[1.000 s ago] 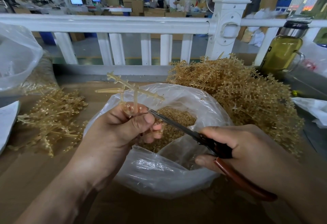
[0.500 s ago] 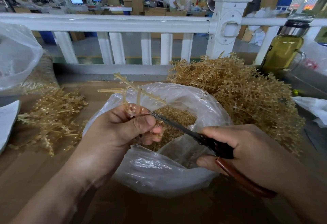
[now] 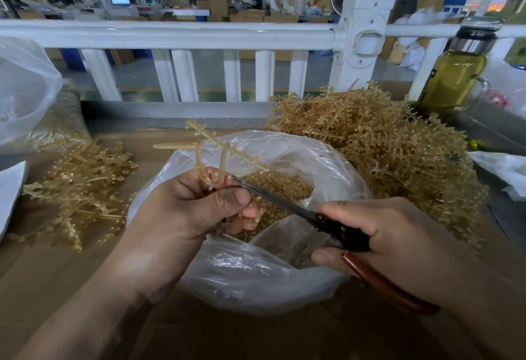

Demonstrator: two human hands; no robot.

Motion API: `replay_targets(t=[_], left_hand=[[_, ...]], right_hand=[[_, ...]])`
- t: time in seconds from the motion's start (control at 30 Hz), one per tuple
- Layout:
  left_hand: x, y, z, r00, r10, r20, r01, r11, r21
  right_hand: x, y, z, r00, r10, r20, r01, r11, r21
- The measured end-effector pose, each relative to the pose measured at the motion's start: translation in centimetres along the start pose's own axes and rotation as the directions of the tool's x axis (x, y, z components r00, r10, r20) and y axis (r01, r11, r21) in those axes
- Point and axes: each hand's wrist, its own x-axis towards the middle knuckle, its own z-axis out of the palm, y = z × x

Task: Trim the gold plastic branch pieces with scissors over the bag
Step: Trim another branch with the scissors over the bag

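My left hand (image 3: 185, 211) grips a gold plastic branch piece (image 3: 222, 152) above the open clear plastic bag (image 3: 256, 274). The branch's bare stems stick up and away from my fingers. My right hand (image 3: 398, 245) holds scissors (image 3: 284, 203) with brown-red handles; their blades reach left to the branch right at my left thumb. Small gold trimmed bits (image 3: 279, 189) fill the bottom of the bag. A big heap of gold branches (image 3: 384, 154) lies behind the bag on the right.
A smaller pile of gold branches (image 3: 76, 189) lies on the brown table at left. Another clear bag (image 3: 25, 89) stands far left. A glass bottle of yellow liquid (image 3: 452, 75) stands at back right. A white railing (image 3: 199, 38) runs behind the table.
The branch has turned slightly in my left hand, its upper stem tilting to the right. The scissors' blades stay at the branch by my thumb.
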Motion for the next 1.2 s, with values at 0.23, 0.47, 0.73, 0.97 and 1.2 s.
replay_targets(t=[0.23, 0.47, 0.73, 0.97, 1.2], left_hand=[[0.01, -0.33, -0.49, 0.999, 0.039, 0.033, -0.039, 0.999, -0.004], [0.09, -0.65, -0.65, 1.0, 0.015, 0.01, -0.015, 1.0, -0.026], [0.08, -0.49, -0.5, 1.0, -0.007, 0.015, 0.007, 1.0, -0.011], [-0.04, -0.51, -0.28, 1.0, 0.005, -0.013, -0.006, 0.998, -0.066], [0.17, -0.62, -0.54, 1.0, -0.008, -0.002, 0.008, 1.0, -0.028]], right_hand=[[0.04, -0.1, 0.01, 1.0, -0.009, -0.005, 0.009, 1.0, -0.002], [0.12, -0.17, 0.03, 1.0, -0.007, 0.007, 0.007, 1.0, 0.0], [0.09, -0.1, 0.14, 1.0, -0.001, 0.009, 0.001, 1.0, -0.007], [0.1, -0.02, 0.18, 1.0, -0.003, -0.006, 0.003, 1.0, 0.02], [0.1, 0.04, 0.2, 1.0, -0.005, -0.008, 0.005, 1.0, 0.015]])
